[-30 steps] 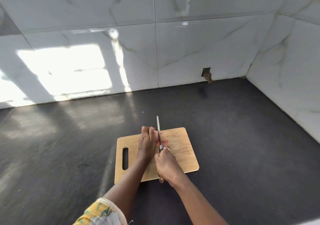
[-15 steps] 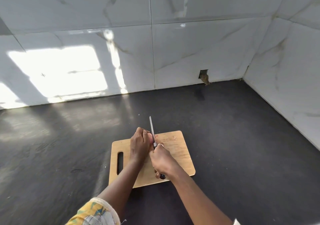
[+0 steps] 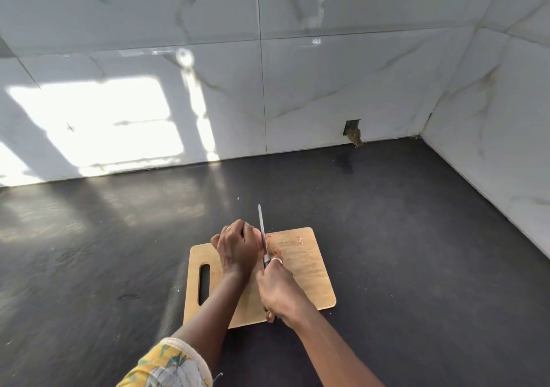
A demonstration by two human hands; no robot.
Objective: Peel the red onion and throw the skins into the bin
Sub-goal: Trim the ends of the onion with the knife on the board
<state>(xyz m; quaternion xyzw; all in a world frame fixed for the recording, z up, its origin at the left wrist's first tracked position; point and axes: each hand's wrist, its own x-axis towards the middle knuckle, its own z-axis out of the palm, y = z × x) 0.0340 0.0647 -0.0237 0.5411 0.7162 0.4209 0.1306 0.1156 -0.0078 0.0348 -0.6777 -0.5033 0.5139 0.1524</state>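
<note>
- Head view, centre of frame: left grip (image 3: pixel 238 245) has its fingers curled over the onion (image 3: pixel 257 234), pinning it to the upper left part of the board (image 3: pixel 309 270).
- The onion is almost wholly hidden. Only a pinkish sliver shows at the right edge of that grip.
- Right grip (image 3: pixel 279 290) is closed round the handle of the knife (image 3: pixel 261 223). The blade points to the top of the frame and lies against the onion's right side.
- A few small pale and reddish flecks (image 3: pixel 300 240) lie on the board right of the blade. They are too small to tell skin from cut flesh.
- The board lies on the dark desk (image 3: pixel 416 238), lower centre, with tiled wall (image 3: pixel 357 89) behind.
- No bin is in frame.
- Progress (judgement): early stage. The knife looks set to trim an end or score the skin.
- How much skin is on the onion cannot be told, as it is covered.
- Left to do (judgement): strip the skins, gather them with the flecks, and carry them to the bin.
</note>
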